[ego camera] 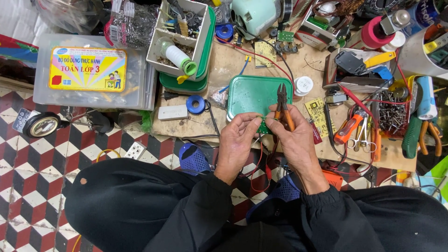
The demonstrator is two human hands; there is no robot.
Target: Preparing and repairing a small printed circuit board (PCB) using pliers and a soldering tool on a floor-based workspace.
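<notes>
My right hand (297, 140) grips a pair of orange-handled pliers (283, 105), jaws pointing away from me over a green plastic box lid (254, 95). My left hand (239, 142) pinches a small green circuit board (262, 125) between thumb and fingers, right beside the right hand. Thin red and black wires (258, 170) trail down from the board toward my lap. Both hands hover at the near edge of a low wooden board (233, 63) on the floor. Black sleeves cover both arms.
Clutter crowds the board: a white tray of parts (179, 35), blue tape roll (195, 104), yellow circuit board (319, 114), box of screws (391, 114), orange cutters and scissors (357, 130). A clear plastic case (91, 70) lies left. Blue sandals (193, 158) sit on patterned tiles.
</notes>
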